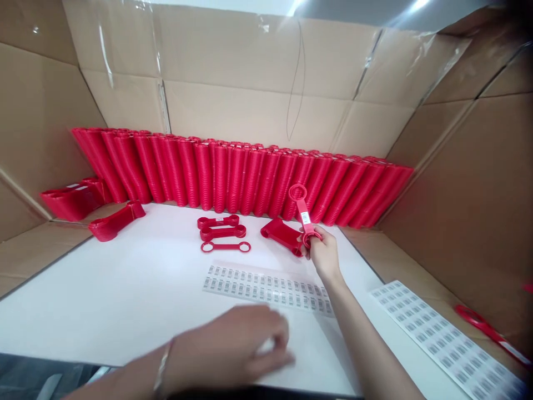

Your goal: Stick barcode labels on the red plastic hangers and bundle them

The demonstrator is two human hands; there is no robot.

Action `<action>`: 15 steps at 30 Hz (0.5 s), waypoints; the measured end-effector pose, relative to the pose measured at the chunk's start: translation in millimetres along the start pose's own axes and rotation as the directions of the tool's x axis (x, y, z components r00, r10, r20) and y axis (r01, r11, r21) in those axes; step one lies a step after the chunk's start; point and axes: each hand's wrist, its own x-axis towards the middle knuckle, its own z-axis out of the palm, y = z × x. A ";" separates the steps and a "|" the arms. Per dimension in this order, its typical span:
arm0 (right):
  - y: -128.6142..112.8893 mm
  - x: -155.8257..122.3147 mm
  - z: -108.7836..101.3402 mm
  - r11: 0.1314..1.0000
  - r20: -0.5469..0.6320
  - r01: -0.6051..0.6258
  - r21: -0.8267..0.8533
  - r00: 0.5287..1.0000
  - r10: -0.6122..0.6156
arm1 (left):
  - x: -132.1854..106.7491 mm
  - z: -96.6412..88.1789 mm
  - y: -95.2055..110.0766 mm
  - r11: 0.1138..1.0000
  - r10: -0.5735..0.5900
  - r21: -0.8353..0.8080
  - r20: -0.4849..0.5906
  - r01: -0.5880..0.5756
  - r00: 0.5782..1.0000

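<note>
My right hand (pixel 325 253) is closed around the lower ring of a flat red plastic link (pixel 302 208), which has a ring at each end and a white barcode label on its bar. Just left of that hand, a stack of red links (pixel 283 236) lies on its side. My left hand (pixel 237 344) is low over the white table, its fingers curled and smeared by motion; whether it holds anything cannot be made out. Beyond it lies a sheet of barcode labels (pixel 266 288). A single red link (pixel 225 247) rests near two small piles of links (pixel 222 231).
Tall stacks of red links (pixel 233 178) line the cardboard wall (pixel 258 111) at the back. More links lie in a bundle (pixel 114 222) and a larger group (pixel 73 200) at left. To the right are another label sheet (pixel 441 333) and a labelled link (pixel 491 331).
</note>
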 end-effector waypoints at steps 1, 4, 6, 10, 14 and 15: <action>-0.4 1.3 -2.7 1.000 -0.009 -0.001 0.006 1.000 0.001 | 25.5 -5.2 2.6 0.988 0.126 0.092 -0.051 -0.121 0.991; -1.8 3.6 -8.4 1.000 -0.014 -0.004 0.017 1.000 0.004 | 95.6 -8.9 0.0 0.921 0.276 0.328 -0.173 -0.209 0.945; -2.2 5.0 -11.5 1.000 -0.001 -0.010 0.018 1.000 0.010 | 125.6 -5.5 -7.4 0.915 0.265 0.348 -0.139 -0.204 0.954; -1.5 8.5 -18.1 0.999 0.066 -0.037 -0.002 0.997 0.037 | 135.8 -7.6 -30.4 0.898 0.234 0.379 0.013 -0.221 0.972; 0.7 6.9 -17.1 0.992 0.175 -0.119 -0.050 0.977 0.126 | 110.4 -36.0 -68.3 0.937 0.140 0.316 0.052 -0.150 0.989; 1.7 4.9 -14.3 0.987 0.209 -0.149 -0.065 0.965 0.159 | 103.0 -45.6 -79.2 0.955 0.081 0.283 0.058 -0.094 0.995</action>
